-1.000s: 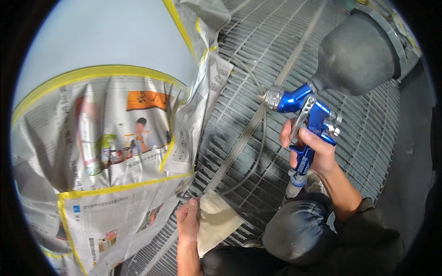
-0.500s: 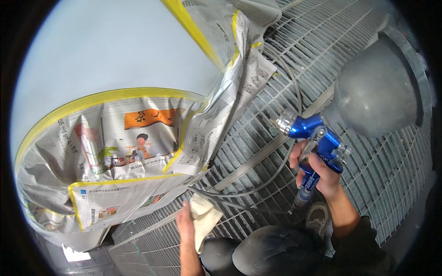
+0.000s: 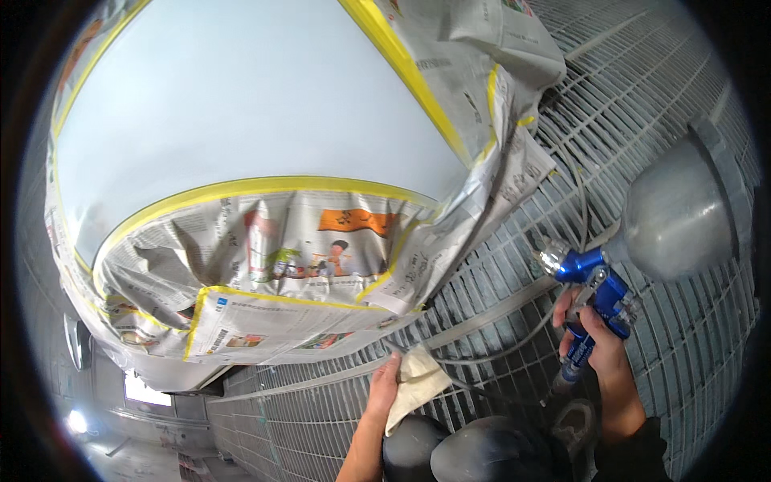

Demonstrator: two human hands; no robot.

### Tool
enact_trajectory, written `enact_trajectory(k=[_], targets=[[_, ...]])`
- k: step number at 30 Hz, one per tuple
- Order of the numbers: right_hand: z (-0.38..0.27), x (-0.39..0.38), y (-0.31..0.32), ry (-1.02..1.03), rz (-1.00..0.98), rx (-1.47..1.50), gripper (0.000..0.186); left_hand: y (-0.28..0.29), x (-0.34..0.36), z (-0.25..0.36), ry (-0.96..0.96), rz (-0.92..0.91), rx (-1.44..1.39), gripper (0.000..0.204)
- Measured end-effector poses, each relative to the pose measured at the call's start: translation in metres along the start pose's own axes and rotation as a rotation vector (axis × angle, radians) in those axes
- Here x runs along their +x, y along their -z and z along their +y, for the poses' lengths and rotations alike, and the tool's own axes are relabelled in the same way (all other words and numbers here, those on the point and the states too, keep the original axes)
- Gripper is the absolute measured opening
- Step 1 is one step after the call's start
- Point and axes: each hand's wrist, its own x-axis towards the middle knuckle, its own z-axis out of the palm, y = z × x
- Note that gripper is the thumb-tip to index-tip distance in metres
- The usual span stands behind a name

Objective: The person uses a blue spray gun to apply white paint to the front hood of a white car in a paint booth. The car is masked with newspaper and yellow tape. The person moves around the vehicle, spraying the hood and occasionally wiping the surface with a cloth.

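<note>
You hold: one blue spray gun (image 3: 612, 296), four o'clock, probably top-heavy, best gripped by its handle (image 3: 576, 353), right hand (image 3: 601, 339); one cloth (image 3: 420, 381), six o'clock, likely soft, edge-pinched, left hand (image 3: 384, 390).

One blue spray gun (image 3: 608, 299), one grey cup (image 3: 681, 215), one cream cloth (image 3: 419, 381), one white panel (image 3: 257, 104), two dark knees (image 3: 486, 455) and one shoe (image 3: 575, 421) are pictured.

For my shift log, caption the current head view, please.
Right hand grips a blue metal spray gun; left hand holds a cream cloth near a white panel masked with newspaper.
</note>
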Motion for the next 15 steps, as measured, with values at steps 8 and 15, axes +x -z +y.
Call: enact_trajectory(k=[8,15], targets=[[-0.01,0.0,-0.003,0.042,0.065,-0.011,0.023,-0.005,0.008,-0.008,0.078,-0.032,-0.114,0.038],[-0.004,-0.003,-0.007,0.001,-0.003,-0.043,0.035,-0.004,0.016,-0.022,0.026,-0.077,-0.045,0.039]])
